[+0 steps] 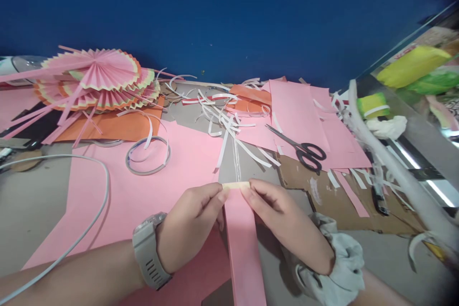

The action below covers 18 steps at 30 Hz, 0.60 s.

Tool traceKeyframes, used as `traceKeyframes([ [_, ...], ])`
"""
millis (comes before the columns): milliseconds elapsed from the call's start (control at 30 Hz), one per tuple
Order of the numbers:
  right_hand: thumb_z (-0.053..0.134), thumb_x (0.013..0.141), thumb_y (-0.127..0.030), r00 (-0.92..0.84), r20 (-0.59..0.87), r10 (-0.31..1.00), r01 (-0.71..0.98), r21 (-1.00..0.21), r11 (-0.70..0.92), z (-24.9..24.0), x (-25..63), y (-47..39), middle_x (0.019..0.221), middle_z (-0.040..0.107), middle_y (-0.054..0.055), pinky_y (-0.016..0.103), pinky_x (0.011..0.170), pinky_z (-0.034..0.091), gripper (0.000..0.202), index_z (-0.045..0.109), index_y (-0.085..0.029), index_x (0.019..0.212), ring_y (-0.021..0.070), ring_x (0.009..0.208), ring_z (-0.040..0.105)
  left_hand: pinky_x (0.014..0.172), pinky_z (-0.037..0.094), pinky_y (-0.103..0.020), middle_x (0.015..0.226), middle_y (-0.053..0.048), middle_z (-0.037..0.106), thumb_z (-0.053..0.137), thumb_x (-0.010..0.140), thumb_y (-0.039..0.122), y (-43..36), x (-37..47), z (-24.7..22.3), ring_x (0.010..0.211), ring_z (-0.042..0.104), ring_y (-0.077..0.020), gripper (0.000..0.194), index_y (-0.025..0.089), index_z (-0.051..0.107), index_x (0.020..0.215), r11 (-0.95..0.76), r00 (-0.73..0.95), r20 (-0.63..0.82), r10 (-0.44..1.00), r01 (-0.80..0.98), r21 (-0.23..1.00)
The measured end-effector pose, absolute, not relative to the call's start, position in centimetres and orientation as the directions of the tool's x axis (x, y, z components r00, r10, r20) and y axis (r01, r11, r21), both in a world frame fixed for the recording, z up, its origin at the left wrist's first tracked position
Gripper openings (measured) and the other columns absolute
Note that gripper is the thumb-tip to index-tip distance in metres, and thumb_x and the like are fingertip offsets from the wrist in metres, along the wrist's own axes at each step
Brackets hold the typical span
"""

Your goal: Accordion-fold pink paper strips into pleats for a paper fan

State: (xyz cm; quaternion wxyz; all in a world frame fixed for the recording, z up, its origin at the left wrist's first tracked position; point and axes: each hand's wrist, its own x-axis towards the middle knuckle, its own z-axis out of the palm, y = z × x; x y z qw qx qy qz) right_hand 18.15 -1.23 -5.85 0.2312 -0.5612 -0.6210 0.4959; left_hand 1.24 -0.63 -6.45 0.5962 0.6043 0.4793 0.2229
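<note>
Pink strip (245,244) comes nearest, running from the bottom edge of the frame up to the centre, where its far end shows a pale yellow edge (235,185) between the two hands. Beyond, a blue wall (229,14) fills the top of the frame; below it a pink sheet (190,153) covers much of the left, a pink pile (296,110) sits right of centre, partly over cardboard (344,201), and fans (96,71) lie upper left. Smaller are the scissors (311,153) right of centre, the grey ring (150,172) left of centre, and white scraps (247,150) in the middle, beyond the strip's end. What look like stacked layers could slip out of line if one thumb presses harder than the other; pulling the hands apart might tear the narrow edge, and pushing forward might run the end into the scraps. Left hand (191,222) is nearly closed, thumb and fingers pinching the edge's left corner; right hand (278,215) mirrors it, grasping the right corner, thumb on the near side. How hard they press, I cannot tell.
</note>
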Motion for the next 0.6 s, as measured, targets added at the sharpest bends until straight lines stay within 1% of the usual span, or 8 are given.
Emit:
traceKeyframes([
  [67, 0.036, 0.090, -0.040, -0.262, -0.263, 0.928, 0.480, -0.870, -0.111, -5.65, 18.13, -1.25, 0.061, 0.024, -0.005, 0.023, 0.050, 0.026, 0.035, 0.028, -0.021, 0.062, 0.0106, 0.056, 0.028, 0.051, 0.029, -0.022, 0.054, 0.006, 0.037, 0.033, 0.092, 0.036, -0.70, 1.18, -6.63, 0.051, 0.036, -0.0090, 0.036, 0.018, 0.038, 0.060, 0.168, 0.424, -0.300, 0.855, 0.322, 0.932],
  [133, 0.035, 0.091, -0.041, -0.266, -0.287, 0.920, 0.457, -0.878, -0.141, -5.49, 18.06, -1.31, 0.060, 0.027, -0.005, 0.023, 0.050, 0.028, 0.035, 0.029, -0.020, 0.062, 0.0105, 0.056, 0.031, 0.050, 0.028, -0.022, 0.055, 0.006, 0.033, 0.034, 0.091, 0.036, -0.67, 1.14, -6.77, 0.052, 0.032, -0.0094, 0.035, 0.018, 0.037, 0.061, 0.155, 0.397, -0.282, 0.873, 0.324, 0.933],
  [200, 0.033, 0.091, -0.042, -0.293, -0.334, 0.896, 0.434, -0.881, -0.187, -5.42, 17.99, -1.38, 0.058, 0.031, -0.005, 0.023, 0.049, 0.029, 0.036, 0.032, -0.020, 0.062, 0.0100, 0.054, 0.033, 0.050, 0.028, -0.022, 0.057, 0.006, 0.033, 0.035, 0.091, 0.035, -0.59, 1.13, -6.82, 0.054, 0.032, -0.0096, 0.033, 0.018, 0.037, 0.062, 0.142, 0.374, -0.258, 0.891, 0.311, 0.940],
  [267, 0.033, 0.091, -0.042, -0.313, -0.351, 0.883, 0.443, -0.876, -0.191, -5.45, 17.98, -1.42, 0.057, 0.033, -0.005, 0.023, 0.048, 0.028, 0.037, 0.033, -0.020, 0.062, 0.0097, 0.052, 0.033, 0.051, 0.029, -0.022, 0.057, 0.006, 0.034, 0.036, 0.091, 0.035, -0.51, 1.11, -6.78, 0.053, 0.033, -0.0095, 0.033, 0.018, 0.037, 0.062, 0.138, 0.364, -0.242, 0.899, 0.289, 0.947],
  [467, 0.035, 0.091, -0.039, -0.312, -0.286, 0.906, 0.514, -0.853, -0.092, -5.73, 18.08, -1.48, 0.060, 0.025, -0.005, 0.023, 0.049, 0.026, 0.035, 0.028, -0.020, 0.062, 0.0101, 0.054, 0.029, 0.050, 0.031, -0.021, 0.050, 0.006, 0.040, 0.030, 0.093, 0.037, -0.59, 1.04, -6.59, 0.047, 0.036, -0.0086, 0.038, 0.018, 0.039, 0.062, 0.235, 0.440, -0.287, 0.851, 0.170, 0.957],
  [533, 0.035, 0.091, -0.038, -0.299, -0.257, 0.919, 0.515, -0.854, -0.071, -5.74, 18.01, -1.62, 0.060, 0.023, -0.005, 0.024, 0.049, 0.024, 0.035, 0.024, -0.021, 0.062, 0.0103, 0.055, 0.026, 0.051, 0.031, -0.021, 0.052, 0.006, 0.038, 0.030, 0.093, 0.036, -0.67, 1.07, -6.50, 0.049, 0.035, -0.0087, 0.035, 0.019, 0.037, 0.063, 0.215, 0.429, -0.262, 0.865, 0.155, 0.964],
  [600, 0.035, 0.091, -0.037, -0.284, -0.230, 0.931, 0.512, -0.857, -0.056, -5.73, 17.91, -1.82, 0.061, 0.024, -0.004, 0.023, 0.051, 0.025, 0.034, 0.025, -0.021, 0.063, 0.0107, 0.057, 0.027, 0.053, 0.030, -0.021, 0.057, 0.006, 0.036, 0.034, 0.091, 0.034, -0.74, 1.14, -6.39, 0.053, 0.033, -0.0090, 0.031, 0.019, 0.038, 0.065, 0.142, 0.450, -0.204, 0.869, 0.167, 0.976],
])
